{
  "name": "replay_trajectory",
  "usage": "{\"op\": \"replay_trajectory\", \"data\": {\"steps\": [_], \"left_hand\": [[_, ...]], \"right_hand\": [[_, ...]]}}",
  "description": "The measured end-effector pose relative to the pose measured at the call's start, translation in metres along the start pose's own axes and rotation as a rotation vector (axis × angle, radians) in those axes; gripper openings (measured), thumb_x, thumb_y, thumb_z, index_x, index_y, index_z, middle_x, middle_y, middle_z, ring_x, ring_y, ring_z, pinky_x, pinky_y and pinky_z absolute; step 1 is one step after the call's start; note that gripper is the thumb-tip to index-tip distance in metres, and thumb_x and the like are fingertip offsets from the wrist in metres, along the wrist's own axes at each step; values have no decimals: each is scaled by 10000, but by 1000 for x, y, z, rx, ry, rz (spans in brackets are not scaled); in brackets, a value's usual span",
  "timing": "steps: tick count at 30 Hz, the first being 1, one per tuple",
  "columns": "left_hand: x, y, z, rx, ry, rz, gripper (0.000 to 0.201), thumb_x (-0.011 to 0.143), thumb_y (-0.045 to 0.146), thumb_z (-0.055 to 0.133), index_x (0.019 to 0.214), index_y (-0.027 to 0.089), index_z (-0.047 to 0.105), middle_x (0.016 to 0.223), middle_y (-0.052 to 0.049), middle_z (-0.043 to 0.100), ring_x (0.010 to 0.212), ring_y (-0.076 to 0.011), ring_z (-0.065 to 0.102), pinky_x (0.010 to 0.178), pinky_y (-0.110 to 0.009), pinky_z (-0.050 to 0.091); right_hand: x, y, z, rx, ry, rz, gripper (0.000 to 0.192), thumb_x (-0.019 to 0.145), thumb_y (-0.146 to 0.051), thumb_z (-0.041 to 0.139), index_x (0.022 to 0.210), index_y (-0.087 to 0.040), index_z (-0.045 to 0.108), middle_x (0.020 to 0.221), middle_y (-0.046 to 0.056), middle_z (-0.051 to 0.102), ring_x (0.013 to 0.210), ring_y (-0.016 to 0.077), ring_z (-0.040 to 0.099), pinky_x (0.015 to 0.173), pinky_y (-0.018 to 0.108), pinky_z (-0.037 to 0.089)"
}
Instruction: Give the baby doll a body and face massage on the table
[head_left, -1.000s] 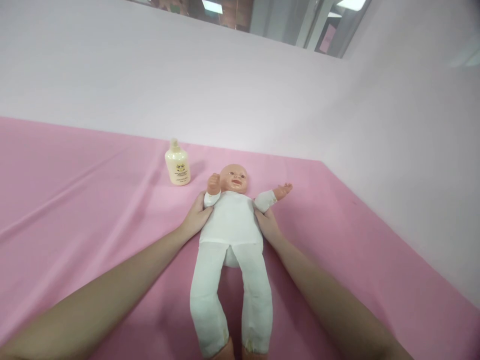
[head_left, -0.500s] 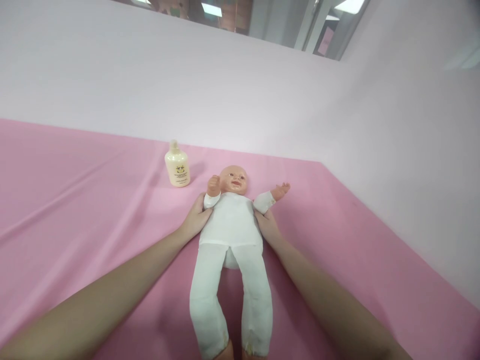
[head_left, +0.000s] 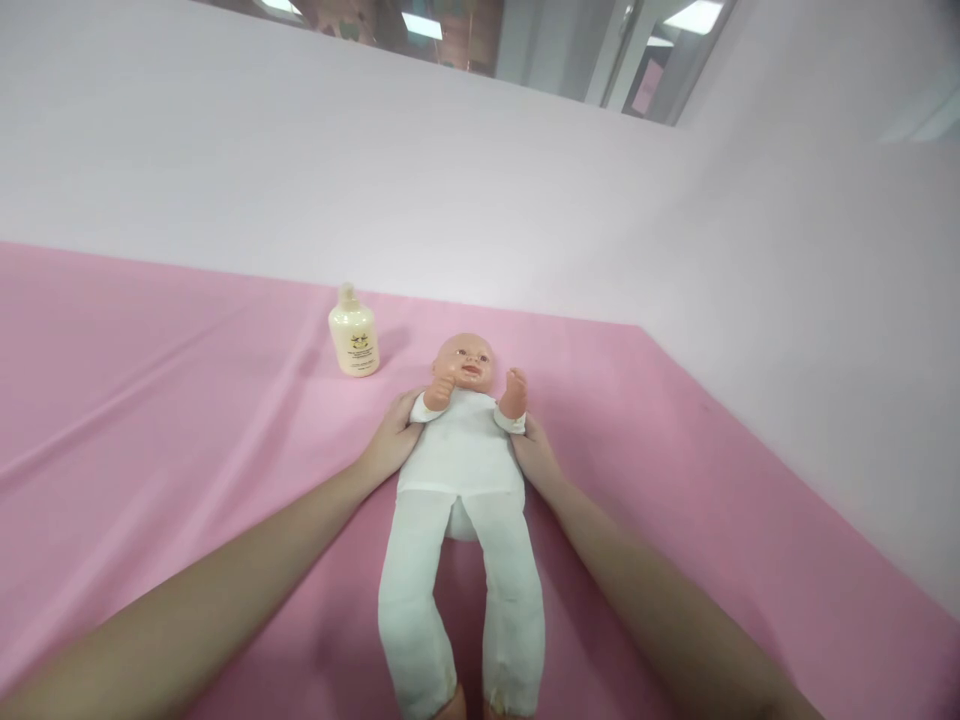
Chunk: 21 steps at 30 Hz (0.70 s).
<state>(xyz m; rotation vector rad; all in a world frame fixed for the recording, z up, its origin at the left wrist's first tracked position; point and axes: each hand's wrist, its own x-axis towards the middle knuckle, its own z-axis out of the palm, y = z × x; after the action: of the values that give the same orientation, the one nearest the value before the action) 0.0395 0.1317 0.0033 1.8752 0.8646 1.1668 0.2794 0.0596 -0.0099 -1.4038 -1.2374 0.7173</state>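
The baby doll (head_left: 461, 450) lies face-up in the middle of the pink surface (head_left: 150, 420), legs towards the near edge. Left hand (head_left: 391, 440) clasps its left side under the arm, right hand (head_left: 534, 455) clasps the right side. Both doll arms point up. A cream bottle (head_left: 353, 335) stands far-left, just apart from the head.

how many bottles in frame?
1. A cream bottle stands upright on the pink sheet, just left of the doll head, clear of the left hand and right hand at the doll's sides. None visibly hidden.
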Motion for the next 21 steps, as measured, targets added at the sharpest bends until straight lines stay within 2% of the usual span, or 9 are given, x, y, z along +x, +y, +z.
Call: {"op": "replay_trajectory", "data": {"steps": [4, 10, 17, 21], "left_hand": [[1, -3, 0, -23, -22, -64, 516, 818, 137, 497, 1324, 237, 489, 1335, -62, 558, 1244, -235, 507, 1095, -433, 366], [0, -5, 0, -40, -8, -106, 511, 813, 154, 514, 1318, 221, 476, 1327, -71, 560, 1244, -240, 508, 1092, -428, 363], [1, -6, 0, -59, -3, -136, 503, 804, 187, 546, 1297, 216, 454, 1303, -73, 557, 1218, -238, 512, 1076, -425, 368], [-1, -7, 0, -80, 7, -168, 549, 835, 233, 542, 1352, 222, 358, 1369, -84, 499, 1279, -234, 464, 1104, -419, 338]], "right_hand": [[0, -4, 0, 5, 4, -6, 278, 809, -296, 525, 1044, -227, 656, 1077, 32, 695, 1035, 237, 608, 959, 432, 467], [-3, -11, 1, 20, 23, 10, 352, 823, -323, 526, 1158, -244, 601, 1188, 37, 655, 1144, 244, 567, 1039, 453, 415], [-6, -19, 2, 33, 26, 85, 382, 833, -369, 515, 1178, -228, 600, 1214, 53, 644, 1188, 254, 546, 1066, 469, 391], [-6, -22, 2, 57, 26, 100, 407, 842, -445, 516, 1166, -218, 616, 1210, 66, 651, 1204, 259, 534, 1072, 481, 376]]}}
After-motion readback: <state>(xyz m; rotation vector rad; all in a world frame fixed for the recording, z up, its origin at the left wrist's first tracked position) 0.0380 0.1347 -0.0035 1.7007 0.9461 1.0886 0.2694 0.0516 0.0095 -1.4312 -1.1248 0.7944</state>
